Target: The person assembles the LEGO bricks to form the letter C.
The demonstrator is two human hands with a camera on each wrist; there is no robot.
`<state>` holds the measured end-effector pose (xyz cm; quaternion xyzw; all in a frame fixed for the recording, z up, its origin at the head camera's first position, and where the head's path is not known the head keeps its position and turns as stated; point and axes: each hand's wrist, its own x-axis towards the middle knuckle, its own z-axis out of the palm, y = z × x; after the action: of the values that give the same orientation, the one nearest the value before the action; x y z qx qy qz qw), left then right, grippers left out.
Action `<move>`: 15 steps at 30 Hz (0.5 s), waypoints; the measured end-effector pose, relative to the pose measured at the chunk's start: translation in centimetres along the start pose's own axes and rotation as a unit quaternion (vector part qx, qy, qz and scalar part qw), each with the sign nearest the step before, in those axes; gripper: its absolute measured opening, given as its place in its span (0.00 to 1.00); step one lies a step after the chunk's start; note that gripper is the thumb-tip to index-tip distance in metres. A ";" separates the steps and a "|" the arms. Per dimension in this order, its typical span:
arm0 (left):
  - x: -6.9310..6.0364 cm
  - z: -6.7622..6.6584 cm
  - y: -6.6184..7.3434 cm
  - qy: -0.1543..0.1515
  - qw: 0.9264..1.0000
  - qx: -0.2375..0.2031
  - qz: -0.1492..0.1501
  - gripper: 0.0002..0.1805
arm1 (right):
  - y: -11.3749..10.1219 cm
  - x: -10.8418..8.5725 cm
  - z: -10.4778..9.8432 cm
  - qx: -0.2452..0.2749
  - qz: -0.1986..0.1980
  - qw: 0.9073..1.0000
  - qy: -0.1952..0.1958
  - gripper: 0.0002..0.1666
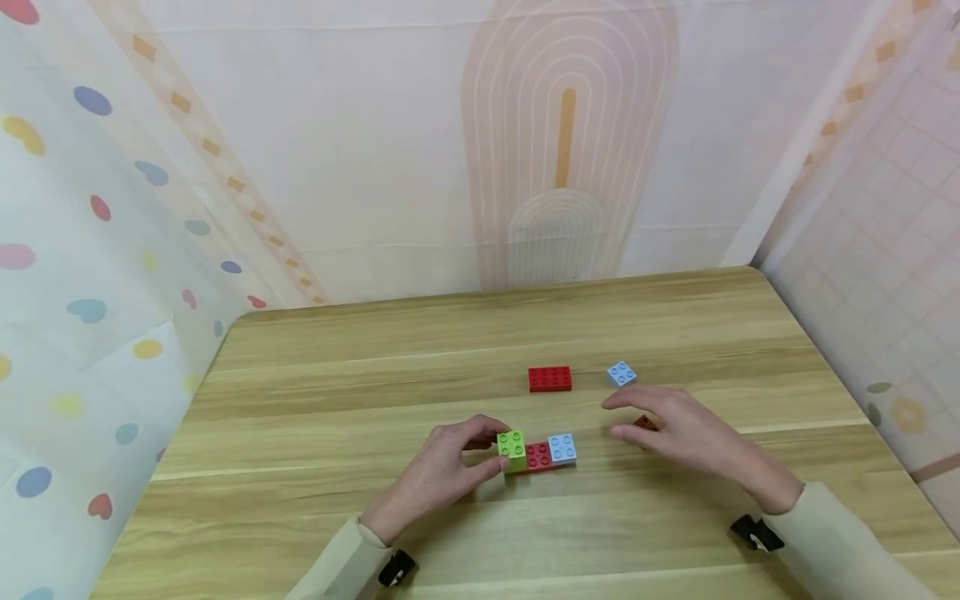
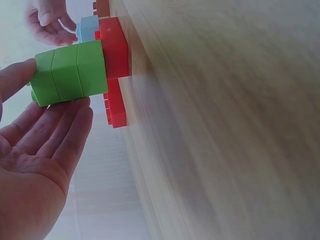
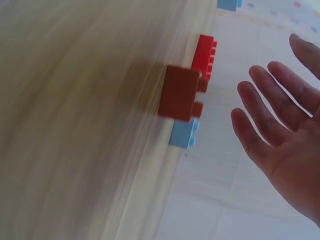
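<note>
In the head view my left hand [image 1: 446, 465] pinches a green stack [image 1: 512, 448] between thumb and fingers. The left wrist view shows three green bricks [image 2: 67, 74] piled on one end of a red brick [image 2: 115, 47]. A light blue brick [image 1: 562, 448] sits on that red brick's other end, with bare red studs [image 1: 537, 455] between. My right hand [image 1: 678, 429] hovers with fingers apart, holding nothing, over a brown brick [image 1: 645, 423] that it partly hides. That brown brick [image 3: 179, 93] stands studs up on the table, apart from the palm [image 3: 295, 145] in the right wrist view.
Behind the joined bricks, a loose red brick [image 1: 550, 379] lies on the wooden table [image 1: 337, 400]. To its right is a loose light blue brick [image 1: 621, 373], just beyond my right fingertips. Patterned cloth [image 1: 375, 150] hangs behind the table and at both sides.
</note>
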<state>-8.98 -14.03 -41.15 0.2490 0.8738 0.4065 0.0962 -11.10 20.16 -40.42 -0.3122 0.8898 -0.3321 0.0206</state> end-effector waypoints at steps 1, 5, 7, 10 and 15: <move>0.0 0.0 0.0 0.000 1.000 0.000 -0.001 0.18 | 0.2 -0.1 -0.1 -0.006 0.000 1.000 -0.003 0.19; 0.0 0.0 0.0 -0.001 1.000 -0.001 -0.005 0.18 | 0.8 -0.4 -0.5 -0.021 0.006 1.000 -0.018 0.20; 0.0 0.0 0.0 -0.002 1.000 -0.001 -0.006 0.18 | 1.1 -0.5 -0.7 -0.014 0.012 0.999 -0.028 0.21; 0.0 0.0 0.0 -0.002 1.000 -0.003 -0.007 0.18 | 1.5 -0.7 -1.0 -0.012 0.013 0.999 -0.043 0.20; 0.0 -0.1 -0.1 -0.001 1.000 -0.005 -0.009 0.18 | 2.3 -1.0 -1.2 -0.014 0.005 0.998 -0.063 0.21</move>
<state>-9.04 -14.14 -41.21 0.2415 0.8738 0.4095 0.1020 -11.82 22.76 -41.02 -0.3282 0.8928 -0.2996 0.0738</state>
